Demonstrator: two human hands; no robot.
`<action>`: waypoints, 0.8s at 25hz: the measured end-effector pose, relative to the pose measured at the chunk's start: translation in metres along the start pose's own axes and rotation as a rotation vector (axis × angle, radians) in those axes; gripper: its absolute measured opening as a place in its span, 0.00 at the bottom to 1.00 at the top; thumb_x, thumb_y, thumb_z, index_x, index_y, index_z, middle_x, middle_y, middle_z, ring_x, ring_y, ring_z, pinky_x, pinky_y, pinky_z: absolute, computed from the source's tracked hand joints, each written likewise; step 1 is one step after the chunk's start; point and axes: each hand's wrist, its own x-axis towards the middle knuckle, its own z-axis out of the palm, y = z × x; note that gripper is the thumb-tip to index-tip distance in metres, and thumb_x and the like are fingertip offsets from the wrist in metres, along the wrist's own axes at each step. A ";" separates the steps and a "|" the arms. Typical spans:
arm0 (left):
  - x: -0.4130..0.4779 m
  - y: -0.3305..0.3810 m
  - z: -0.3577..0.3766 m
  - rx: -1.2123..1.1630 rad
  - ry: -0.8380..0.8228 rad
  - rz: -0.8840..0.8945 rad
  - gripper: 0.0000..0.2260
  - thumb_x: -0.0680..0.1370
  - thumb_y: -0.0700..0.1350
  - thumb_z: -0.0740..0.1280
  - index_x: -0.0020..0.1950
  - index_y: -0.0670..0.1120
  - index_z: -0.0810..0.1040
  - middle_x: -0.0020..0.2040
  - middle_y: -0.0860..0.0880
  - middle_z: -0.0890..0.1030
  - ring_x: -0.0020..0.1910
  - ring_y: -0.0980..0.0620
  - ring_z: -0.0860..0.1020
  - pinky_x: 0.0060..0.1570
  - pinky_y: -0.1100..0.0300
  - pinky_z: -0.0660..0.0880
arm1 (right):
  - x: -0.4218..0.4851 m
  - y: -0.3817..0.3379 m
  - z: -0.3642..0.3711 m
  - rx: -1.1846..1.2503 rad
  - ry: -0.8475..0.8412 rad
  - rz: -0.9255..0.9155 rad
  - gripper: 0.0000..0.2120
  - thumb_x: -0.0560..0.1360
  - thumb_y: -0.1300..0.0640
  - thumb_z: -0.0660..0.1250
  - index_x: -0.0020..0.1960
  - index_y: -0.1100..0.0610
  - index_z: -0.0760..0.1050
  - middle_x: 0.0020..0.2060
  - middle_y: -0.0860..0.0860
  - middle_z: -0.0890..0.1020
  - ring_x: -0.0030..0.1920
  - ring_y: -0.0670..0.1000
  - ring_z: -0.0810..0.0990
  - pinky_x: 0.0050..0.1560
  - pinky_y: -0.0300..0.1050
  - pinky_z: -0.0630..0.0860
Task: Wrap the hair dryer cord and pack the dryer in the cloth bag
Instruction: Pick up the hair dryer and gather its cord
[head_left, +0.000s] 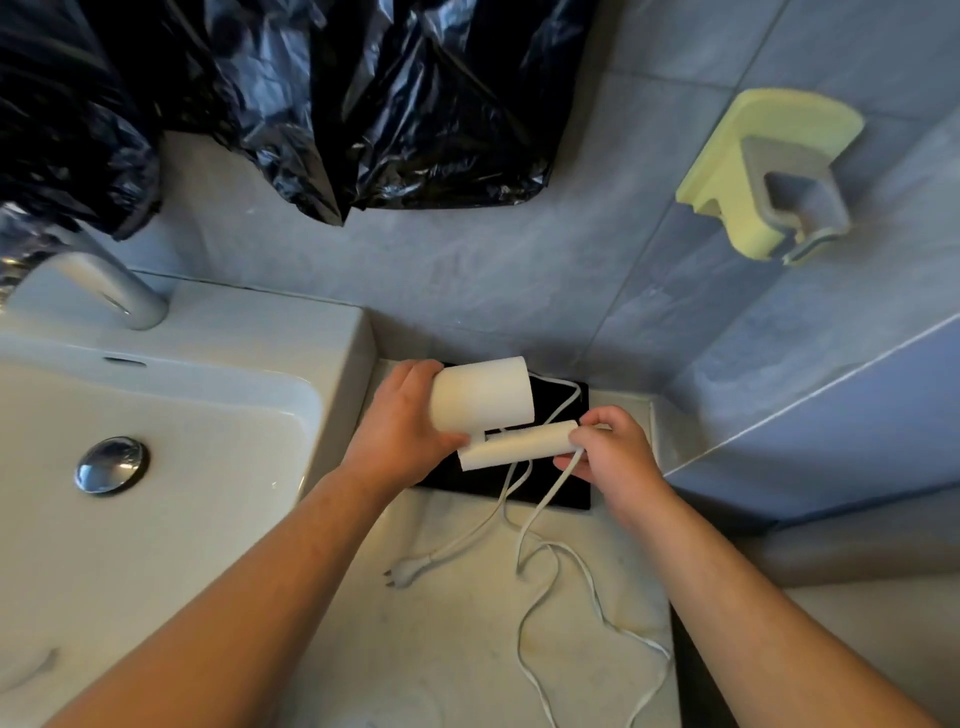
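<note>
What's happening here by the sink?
A person is getting a white hair dryer ready to pack. The left hand grips its barrel, while the right hand pinches the cord at the end of the handle. Most of the cord lies loose on the counter, and the black cloth bag waits underneath.

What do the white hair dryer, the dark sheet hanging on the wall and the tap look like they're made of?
Hair dryer: probably matte plastic, smooth and evenly white, no glare. Dark sheet: thin glossy plastic film, crinkled with sharp highlights, like a bin bag. Tap: likely polished metal, with a silvery mirror-like sheen.
</note>
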 end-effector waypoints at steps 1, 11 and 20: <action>-0.009 0.008 -0.011 -0.009 0.030 0.049 0.36 0.64 0.46 0.80 0.69 0.46 0.69 0.66 0.49 0.71 0.63 0.51 0.70 0.64 0.59 0.67 | -0.011 -0.005 -0.003 -0.011 -0.009 -0.014 0.08 0.73 0.69 0.62 0.46 0.57 0.72 0.51 0.56 0.74 0.51 0.62 0.81 0.38 0.43 0.82; -0.106 0.077 -0.088 0.142 0.338 0.598 0.37 0.64 0.39 0.81 0.67 0.43 0.64 0.68 0.34 0.71 0.71 0.34 0.69 0.67 0.42 0.69 | -0.132 -0.055 -0.043 0.114 -0.492 0.215 0.19 0.78 0.48 0.61 0.57 0.62 0.77 0.38 0.64 0.84 0.23 0.50 0.77 0.16 0.35 0.67; -0.196 0.175 -0.124 -1.159 0.153 -0.187 0.08 0.75 0.41 0.67 0.54 0.47 0.75 0.53 0.44 0.80 0.52 0.45 0.82 0.53 0.49 0.79 | -0.225 -0.052 -0.052 0.378 -0.310 -0.261 0.09 0.78 0.61 0.62 0.51 0.65 0.79 0.42 0.61 0.81 0.36 0.53 0.78 0.31 0.41 0.79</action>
